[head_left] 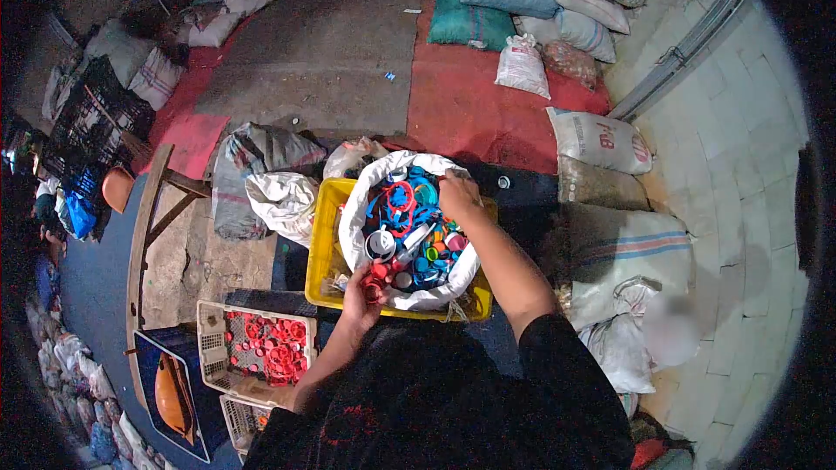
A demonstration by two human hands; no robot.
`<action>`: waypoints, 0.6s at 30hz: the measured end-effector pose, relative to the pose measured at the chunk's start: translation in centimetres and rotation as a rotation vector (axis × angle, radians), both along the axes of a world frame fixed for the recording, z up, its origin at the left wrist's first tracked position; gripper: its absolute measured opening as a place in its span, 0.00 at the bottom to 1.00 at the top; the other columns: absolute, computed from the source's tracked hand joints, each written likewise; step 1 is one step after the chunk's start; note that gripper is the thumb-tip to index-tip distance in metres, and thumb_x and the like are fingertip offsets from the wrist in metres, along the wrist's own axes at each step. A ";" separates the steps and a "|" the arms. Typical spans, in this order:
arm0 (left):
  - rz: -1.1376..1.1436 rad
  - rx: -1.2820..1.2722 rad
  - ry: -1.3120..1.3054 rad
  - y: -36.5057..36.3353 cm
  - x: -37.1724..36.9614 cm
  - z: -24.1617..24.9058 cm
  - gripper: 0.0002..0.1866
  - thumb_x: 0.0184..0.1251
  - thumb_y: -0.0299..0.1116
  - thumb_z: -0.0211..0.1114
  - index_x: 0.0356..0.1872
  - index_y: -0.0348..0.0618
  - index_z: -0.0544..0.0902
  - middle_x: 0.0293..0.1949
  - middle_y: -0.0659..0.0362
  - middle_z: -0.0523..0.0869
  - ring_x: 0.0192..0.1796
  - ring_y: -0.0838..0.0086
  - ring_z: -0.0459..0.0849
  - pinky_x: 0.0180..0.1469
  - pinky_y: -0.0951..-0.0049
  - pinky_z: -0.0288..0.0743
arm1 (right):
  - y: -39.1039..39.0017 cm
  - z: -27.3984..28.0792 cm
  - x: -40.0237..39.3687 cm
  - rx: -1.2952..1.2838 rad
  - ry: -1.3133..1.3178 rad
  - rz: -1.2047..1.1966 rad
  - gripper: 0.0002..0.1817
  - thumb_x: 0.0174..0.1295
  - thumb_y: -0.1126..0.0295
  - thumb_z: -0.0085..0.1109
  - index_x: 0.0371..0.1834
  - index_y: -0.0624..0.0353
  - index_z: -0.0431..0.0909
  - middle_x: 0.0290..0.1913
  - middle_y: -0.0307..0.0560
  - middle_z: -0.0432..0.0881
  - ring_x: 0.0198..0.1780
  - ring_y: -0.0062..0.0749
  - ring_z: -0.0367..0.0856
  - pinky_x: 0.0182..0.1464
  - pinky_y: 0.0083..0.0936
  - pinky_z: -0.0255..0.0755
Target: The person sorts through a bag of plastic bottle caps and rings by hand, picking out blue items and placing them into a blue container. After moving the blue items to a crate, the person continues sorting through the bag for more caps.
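In front of me a white sack [352,224] with a rolled rim stands in a yellow crate [324,248]. Inside it lie mixed plastic bottle caps [427,239], mostly blue, with red, white, green and orange ones among them. My left hand [360,300] is at the sack's near left edge, its fingers curled around several red bottle caps [374,283]. At the far right side of the sack, my right hand [458,195] reaches down among the caps. Its fingertips are hidden, so what they touch does not show.
A beige crate [209,344] holding red caps sits at my lower left, with a second crate [237,422] below it. A wooden frame [144,244] stands farther left. Filled sacks [627,244] line the right wall, and more sacks [505,0] are stacked at the back.
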State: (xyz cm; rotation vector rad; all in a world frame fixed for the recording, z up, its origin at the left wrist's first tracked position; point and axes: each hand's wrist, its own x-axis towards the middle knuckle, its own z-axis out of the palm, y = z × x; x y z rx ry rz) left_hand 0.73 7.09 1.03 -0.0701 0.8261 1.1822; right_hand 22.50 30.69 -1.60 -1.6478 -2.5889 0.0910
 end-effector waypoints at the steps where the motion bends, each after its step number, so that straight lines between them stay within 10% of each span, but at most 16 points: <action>1: 0.004 0.004 0.005 -0.1 0.1 0.0 0.16 0.80 0.47 0.51 0.54 0.48 0.77 0.36 0.58 0.85 0.30 0.75 0.80 0.25 0.78 0.68 | -0.2 0.1 0.1 0.013 -0.008 0.020 0.11 0.59 0.71 0.55 0.35 0.62 0.88 0.49 0.58 0.84 0.55 0.51 0.83 0.60 0.46 0.74; 15: 0.003 0.041 0.023 -1.0 0.4 -0.1 0.18 0.77 0.49 0.55 0.55 0.49 0.80 0.39 0.59 0.87 0.32 0.78 0.83 0.26 0.79 0.70 | -4.6 2.6 2.3 0.246 0.712 -0.002 0.16 0.58 0.75 0.63 0.51 0.63 0.84 0.55 0.49 0.83 0.54 0.45 0.82 0.59 0.37 0.74; 18: -0.029 0.102 -0.014 -1.0 1.0 1.1 0.19 0.77 0.49 0.54 0.55 0.48 0.80 0.42 0.58 0.87 0.36 0.76 0.84 0.27 0.80 0.71 | -8.5 4.1 2.2 -0.295 1.284 -0.273 0.16 0.62 0.71 0.66 0.52 0.65 0.84 0.54 0.44 0.86 0.49 0.34 0.85 0.54 0.31 0.77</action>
